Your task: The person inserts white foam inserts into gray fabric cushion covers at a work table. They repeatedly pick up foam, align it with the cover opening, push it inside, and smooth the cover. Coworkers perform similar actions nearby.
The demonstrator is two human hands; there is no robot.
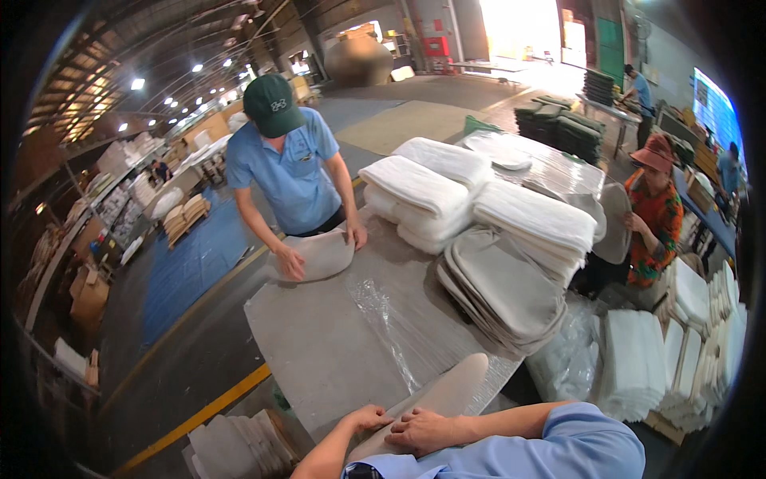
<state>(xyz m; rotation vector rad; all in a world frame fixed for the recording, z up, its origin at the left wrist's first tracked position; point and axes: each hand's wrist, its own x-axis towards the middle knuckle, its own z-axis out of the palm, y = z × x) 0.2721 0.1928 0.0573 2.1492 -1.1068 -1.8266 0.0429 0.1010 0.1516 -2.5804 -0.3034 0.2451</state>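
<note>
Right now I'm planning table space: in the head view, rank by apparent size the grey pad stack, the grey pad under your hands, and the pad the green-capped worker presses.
1. Grey pad stack, clearly largest.
2. Pad under both hands and the green-capped worker's pad look alike; camera nearness makes ranking unsure.

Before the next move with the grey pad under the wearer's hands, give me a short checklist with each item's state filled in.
1. Left hand flat on the grey pad: ok.
2. Right hand on the same pad, beside the left: ok.
3. Pad resting on the table: ok at its far end; the near end is hidden by the hands.
4. Table ahead of the pad free of other pads: ok, only the clear plastic sheet lies there.
5. Co-worker's hands apart from the wearer's pad: ok, they press a separate pad.
6. Firm grip on the pad: cannot tell.
</note>
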